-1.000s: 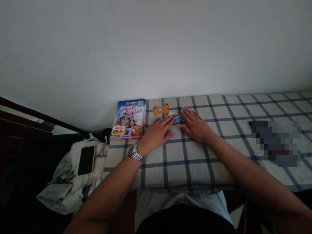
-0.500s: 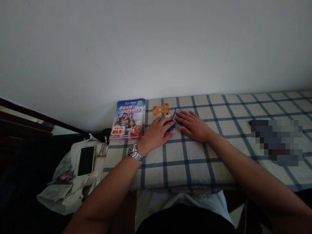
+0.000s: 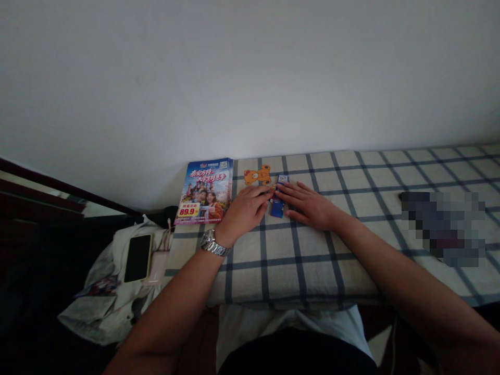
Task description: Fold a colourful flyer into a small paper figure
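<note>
A narrow blue folded flyer with a QR code at its top end lies on the checked cloth between my hands. Flat across its middle rest the fingers of my right hand, stretched out and slightly apart. From the other side, my left hand reaches to the flyer's left edge with extended fingers, its thumb apart from them. Part of the flyer is hidden under the fingertips. Left of my left hand sits a stack of printed flyers, blue at the top, with a large 89.9 on it.
Checked cloth covers the surface, which meets a pale wall. A teddy bear picture is behind the hands. To the left, a phone lies on a light cloth bag. A blurred dark object lies right.
My left hand has drawn back slightly to the left, uncovering more of the flyer. The folded flyer has turned from slanted to nearly upright in view. My right hand has barely shifted.
</note>
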A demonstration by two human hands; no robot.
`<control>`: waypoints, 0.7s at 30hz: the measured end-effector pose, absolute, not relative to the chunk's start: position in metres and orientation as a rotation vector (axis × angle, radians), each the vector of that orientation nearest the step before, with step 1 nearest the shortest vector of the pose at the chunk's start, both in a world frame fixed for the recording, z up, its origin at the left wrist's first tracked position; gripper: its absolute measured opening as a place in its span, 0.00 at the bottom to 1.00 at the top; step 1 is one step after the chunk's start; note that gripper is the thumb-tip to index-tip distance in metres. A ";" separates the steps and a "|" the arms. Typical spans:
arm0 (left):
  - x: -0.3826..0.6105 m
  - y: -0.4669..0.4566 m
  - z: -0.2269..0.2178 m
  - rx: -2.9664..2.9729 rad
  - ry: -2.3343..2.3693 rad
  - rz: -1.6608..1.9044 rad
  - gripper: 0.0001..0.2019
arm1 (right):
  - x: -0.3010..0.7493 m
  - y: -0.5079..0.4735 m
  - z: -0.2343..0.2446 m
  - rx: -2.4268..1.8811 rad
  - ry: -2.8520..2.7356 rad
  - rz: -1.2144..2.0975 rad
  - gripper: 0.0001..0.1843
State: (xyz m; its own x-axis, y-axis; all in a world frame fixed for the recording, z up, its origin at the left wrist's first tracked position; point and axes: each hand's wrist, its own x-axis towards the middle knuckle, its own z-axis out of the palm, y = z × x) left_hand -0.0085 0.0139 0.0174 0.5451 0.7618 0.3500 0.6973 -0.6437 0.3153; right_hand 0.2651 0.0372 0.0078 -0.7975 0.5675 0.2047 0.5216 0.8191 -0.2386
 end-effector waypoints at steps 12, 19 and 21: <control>-0.007 0.012 0.020 2.628 1.278 0.670 0.21 | 0.269 0.032 0.014 -0.716 -2.817 0.263 0.38; -0.007 0.012 0.021 2.637 1.269 0.674 0.21 | 0.267 0.027 0.022 -0.669 -2.835 0.276 0.37; -0.007 0.012 0.020 2.639 1.262 0.682 0.21 | 0.267 0.027 0.022 -0.659 -2.842 0.275 0.36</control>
